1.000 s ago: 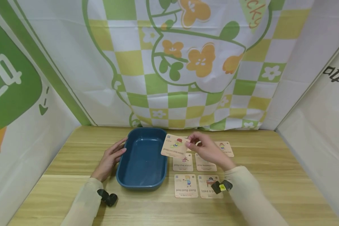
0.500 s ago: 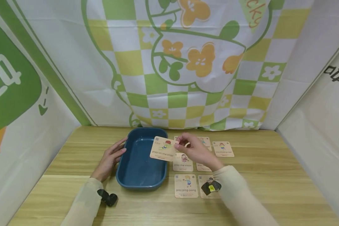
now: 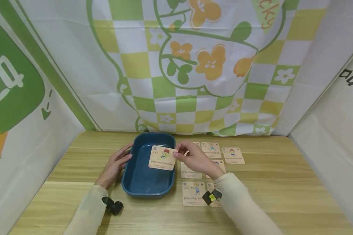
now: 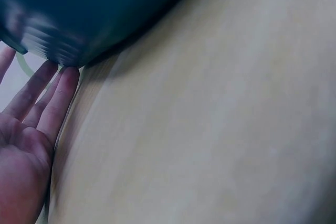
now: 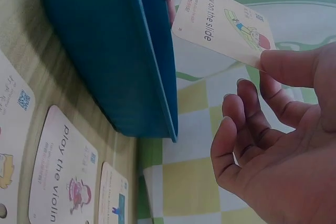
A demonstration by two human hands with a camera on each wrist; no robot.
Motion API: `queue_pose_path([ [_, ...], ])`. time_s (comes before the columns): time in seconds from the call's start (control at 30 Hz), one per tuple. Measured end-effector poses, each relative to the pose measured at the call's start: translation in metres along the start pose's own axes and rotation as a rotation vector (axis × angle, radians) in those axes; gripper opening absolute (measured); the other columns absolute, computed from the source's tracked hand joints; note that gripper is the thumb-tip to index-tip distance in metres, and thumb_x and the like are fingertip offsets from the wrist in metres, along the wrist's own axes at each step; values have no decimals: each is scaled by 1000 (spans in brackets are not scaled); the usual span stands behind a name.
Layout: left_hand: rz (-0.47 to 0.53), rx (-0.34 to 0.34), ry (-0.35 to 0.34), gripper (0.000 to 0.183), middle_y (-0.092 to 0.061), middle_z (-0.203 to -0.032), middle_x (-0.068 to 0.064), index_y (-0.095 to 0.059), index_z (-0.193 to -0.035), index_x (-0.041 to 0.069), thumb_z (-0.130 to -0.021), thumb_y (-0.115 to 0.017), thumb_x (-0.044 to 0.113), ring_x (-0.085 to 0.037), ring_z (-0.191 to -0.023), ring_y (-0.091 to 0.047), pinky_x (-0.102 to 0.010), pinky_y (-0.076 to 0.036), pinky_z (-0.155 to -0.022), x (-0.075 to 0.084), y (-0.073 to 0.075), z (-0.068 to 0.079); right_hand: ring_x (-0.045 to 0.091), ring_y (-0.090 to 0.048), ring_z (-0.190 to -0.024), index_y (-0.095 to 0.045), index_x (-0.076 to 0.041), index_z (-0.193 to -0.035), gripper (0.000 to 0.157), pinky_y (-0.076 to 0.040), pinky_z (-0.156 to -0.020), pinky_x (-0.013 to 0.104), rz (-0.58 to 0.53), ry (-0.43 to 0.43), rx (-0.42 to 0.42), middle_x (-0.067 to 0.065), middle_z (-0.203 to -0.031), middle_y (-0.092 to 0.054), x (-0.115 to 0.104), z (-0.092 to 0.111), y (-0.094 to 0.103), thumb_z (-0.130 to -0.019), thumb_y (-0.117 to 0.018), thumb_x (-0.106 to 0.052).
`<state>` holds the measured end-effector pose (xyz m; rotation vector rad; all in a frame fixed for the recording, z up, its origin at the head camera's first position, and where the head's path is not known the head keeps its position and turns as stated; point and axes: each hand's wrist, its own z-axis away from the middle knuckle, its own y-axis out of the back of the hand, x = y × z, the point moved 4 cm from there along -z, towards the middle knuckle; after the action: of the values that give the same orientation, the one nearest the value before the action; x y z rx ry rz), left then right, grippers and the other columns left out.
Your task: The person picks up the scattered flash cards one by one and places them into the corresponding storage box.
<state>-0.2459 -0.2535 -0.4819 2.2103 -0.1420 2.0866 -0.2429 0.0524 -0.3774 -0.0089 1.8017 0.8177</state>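
My right hand [image 3: 194,160] pinches the "play on the slide" card [image 3: 161,158] by its right edge between thumb and fingers. The card is above the blue tray [image 3: 129,182], its picture side up, and no card shows on the tray's floor. In the right wrist view the card [image 5: 220,19] is raised beyond the tray's rim, with the other fingers loosely bent below it. My left hand [image 3: 114,166] rests against the tray's left side. The left wrist view shows its fairly straight fingers [image 4: 60,98] touching the tray's outer wall [image 4: 89,19].
Several cards lie face up in rows right of the tray, among them the "play ping-pong" card [image 3: 192,194], the "play football" card [image 3: 210,150] and a skipping-rope card [image 3: 233,155]. My right forearm partly covers some. A patterned cloth [image 3: 194,111] hangs behind the wooden table [image 3: 282,195].
My right hand has carried the "play on the slide" card left and slightly toward me, from the tray's right rim to over its inside. The left hand and tray have stayed put.
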Motion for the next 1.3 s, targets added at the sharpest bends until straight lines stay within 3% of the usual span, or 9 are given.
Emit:
queue_pose_path([
  [0.4,-16,0,7,57,-33,-157,-26,-34,-158,5,-107,-54,22,-2,-113,-61,-24,-54,-91,-2,0,-1,18,-55,-86,-64,-7,-99,6,-46,-75,33,33,30,-36,2,-91,-60,4,1,-12,-102,-61,-12],
  [0.73,-15,1,-1,57,-33,-157,-27,-34,-158,5,-107,-53,22,-2,-113,-61,-24,-54,-91,-2,0,-1,17,-56,-85,-63,-8,-98,4,-49,-73,31,58,-1,-64,1,-93,-59,12,2,-20,-101,-62,-12],
  [1.03,15,-6,-15,57,-32,-156,-30,-34,-157,3,-107,-54,19,-8,-116,-61,-25,-55,-89,-1,0,0,16,-56,-83,-63,-9,-99,4,-48,-71,29,68,28,-91,1,-91,-58,13,2,-23,-100,-65,-11],
  [1.3,-3,9,-4,57,-34,-156,-28,-35,-157,4,-106,-54,20,-10,-118,-61,-24,-55,-90,0,0,0,17,-55,-82,-63,-6,-106,13,-48,-71,28,75,43,-75,1,-90,-56,14,3,-22,-96,-70,-12],
])
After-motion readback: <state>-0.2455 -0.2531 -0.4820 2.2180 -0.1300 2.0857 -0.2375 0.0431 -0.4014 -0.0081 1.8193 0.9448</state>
